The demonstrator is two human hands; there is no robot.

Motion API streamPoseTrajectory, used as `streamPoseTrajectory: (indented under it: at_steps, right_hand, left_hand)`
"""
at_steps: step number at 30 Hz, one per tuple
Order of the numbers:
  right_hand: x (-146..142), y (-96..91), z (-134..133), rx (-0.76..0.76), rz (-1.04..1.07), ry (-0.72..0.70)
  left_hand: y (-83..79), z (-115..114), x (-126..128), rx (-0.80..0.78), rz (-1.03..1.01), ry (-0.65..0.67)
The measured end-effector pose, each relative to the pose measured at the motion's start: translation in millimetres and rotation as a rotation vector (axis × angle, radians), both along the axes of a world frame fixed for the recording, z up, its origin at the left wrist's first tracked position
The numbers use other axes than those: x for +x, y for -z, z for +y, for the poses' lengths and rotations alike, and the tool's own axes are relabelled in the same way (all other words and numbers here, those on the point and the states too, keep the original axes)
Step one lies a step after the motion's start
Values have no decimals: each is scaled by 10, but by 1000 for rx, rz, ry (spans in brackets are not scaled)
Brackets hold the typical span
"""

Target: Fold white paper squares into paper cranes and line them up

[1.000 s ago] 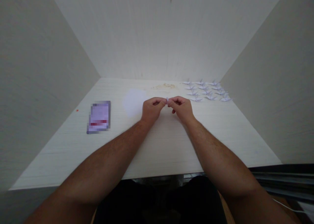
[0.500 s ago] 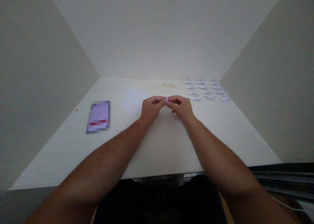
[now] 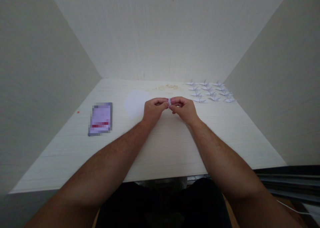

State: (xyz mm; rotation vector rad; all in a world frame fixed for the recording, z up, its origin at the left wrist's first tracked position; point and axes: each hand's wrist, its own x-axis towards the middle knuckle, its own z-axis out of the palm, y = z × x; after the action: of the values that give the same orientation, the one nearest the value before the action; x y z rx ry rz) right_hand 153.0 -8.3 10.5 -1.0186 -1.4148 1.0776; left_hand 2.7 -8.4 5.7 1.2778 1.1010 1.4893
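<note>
Between my fingertips, over the middle of the table, is a small folded piece of white paper (image 3: 169,102). My left hand (image 3: 155,109) pinches it from the left, thumb and fingers closed. From the other side my right hand (image 3: 183,109) grips it the same way. Most of the paper is hidden by the fingers, so its exact folded shape cannot be made out. Left of my left hand lies a pale round sheet of paper (image 3: 135,103), partly behind that hand. Several white origami cranes (image 3: 210,92) stand in rows beyond my right hand.
A tablet-like device (image 3: 101,118) with a blurred screen lies on the left of the white table (image 3: 165,148). Walls enclose the table at the left, back and right. A small orange speck (image 3: 78,112) sits near the left edge. Brownish marks (image 3: 170,87) show near the back wall.
Both hands stay in nearly the same place. The fingers have shifted slightly on the folded paper, and a little more of it shows between them.
</note>
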Motion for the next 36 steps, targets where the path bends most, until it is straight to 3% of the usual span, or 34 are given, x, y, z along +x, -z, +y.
streamPoseTrajectory:
  at_steps: [10,16,23,36]
  right_hand:
    - [-4,28,30,20,-8,5]
    - [6,118,68,137,-159,114]
    - [10,103,54,167,-269,208]
    - [5,80,33,217,-330,188]
  left_hand:
    - [0,2,9,-44,-5,-11]
    - [-35,-28,37,-56,104,-44]
    - [-24,-22,60,-78,60,48]
    - [-15,-27,50,-72,135,166]
